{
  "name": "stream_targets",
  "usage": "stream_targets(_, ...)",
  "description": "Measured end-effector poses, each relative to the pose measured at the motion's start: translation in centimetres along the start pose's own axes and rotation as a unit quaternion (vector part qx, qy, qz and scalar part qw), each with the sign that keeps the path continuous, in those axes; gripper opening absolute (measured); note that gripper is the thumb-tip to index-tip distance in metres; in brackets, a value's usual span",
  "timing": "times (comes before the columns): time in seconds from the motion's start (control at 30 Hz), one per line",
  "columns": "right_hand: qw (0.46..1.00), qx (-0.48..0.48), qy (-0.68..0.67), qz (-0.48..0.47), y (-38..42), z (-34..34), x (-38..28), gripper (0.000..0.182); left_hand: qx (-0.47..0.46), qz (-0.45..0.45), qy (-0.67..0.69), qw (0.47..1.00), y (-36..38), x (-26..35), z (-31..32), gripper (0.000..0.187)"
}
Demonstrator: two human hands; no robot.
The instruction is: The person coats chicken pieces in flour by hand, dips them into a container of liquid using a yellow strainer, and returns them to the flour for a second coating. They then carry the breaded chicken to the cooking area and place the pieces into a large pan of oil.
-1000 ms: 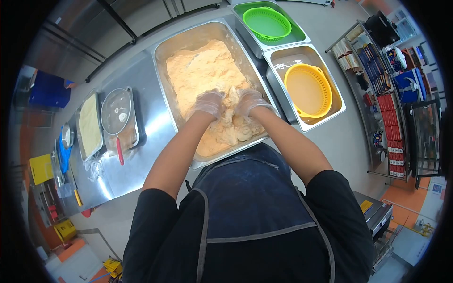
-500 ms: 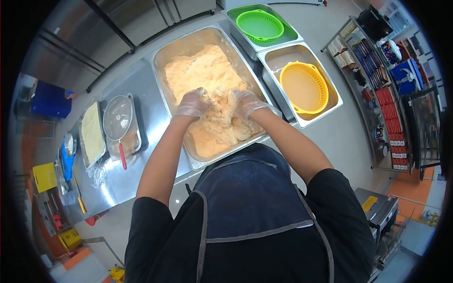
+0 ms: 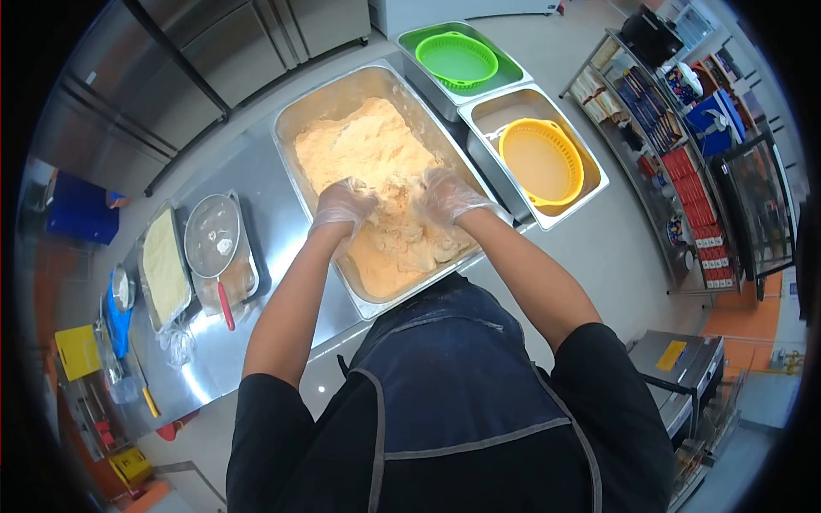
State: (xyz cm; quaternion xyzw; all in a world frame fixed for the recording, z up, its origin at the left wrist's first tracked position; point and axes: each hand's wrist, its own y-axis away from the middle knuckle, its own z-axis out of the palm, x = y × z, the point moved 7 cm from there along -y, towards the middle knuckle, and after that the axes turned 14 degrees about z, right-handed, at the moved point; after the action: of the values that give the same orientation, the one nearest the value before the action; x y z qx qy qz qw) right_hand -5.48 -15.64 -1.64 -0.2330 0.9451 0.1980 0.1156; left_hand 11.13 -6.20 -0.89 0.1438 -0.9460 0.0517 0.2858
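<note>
A deep metal tray [image 3: 295, 184] holds a heap of pale orange flour-like mix [image 3: 363, 145] with lumpier pieces towards its near side. My left hand [image 3: 345, 205], in a clear plastic glove, is sunk in the mix at the left of the tray, its fingertips hidden. Across from it, my right hand [image 3: 446, 198], gloved the same way, presses into the mix near the right wall. Both hands have bent fingers around the lumpy mix between them, and coating clings to the gloves.
Right of the tray stand metal pans with a green basket [image 3: 457, 60] and a yellow basket [image 3: 540, 162]. On the steel table [image 3: 274, 282] at left are a sieve [image 3: 212, 235], a tray of pale powder [image 3: 164, 265] and a knife [image 3: 147, 389]. Shelves [image 3: 650, 162] stand at right.
Both hands have shifted slightly within the mix, the left one a little lower and to the left. The whole view has moved slightly.
</note>
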Motion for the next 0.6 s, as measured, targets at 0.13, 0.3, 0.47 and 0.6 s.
stream_targets(0.13,0.996,0.029,-0.073,0.046,1.1,-0.9,-0.3,0.026,-0.024,-0.026,0.056,0.998,0.5,0.2,-0.9,0.041)
stream_targets(0.3,0.991,0.0,-0.131,0.03,2.5,-2.3,-1.2,0.033,-0.028,-0.041,0.065,0.997,0.4,-1.4,-0.4,0.041)
stream_targets(0.47,0.985,0.065,-0.158,0.028,2.4,-2.2,-0.6,0.034,0.003,-0.044,0.072,0.996,1.1,-0.1,-2.1,0.033)
stream_targets(0.6,0.986,-0.007,-0.164,-0.006,3.0,-2.8,-1.5,0.032,0.0,-0.046,0.088,0.995,1.1,-0.5,-1.9,0.032)
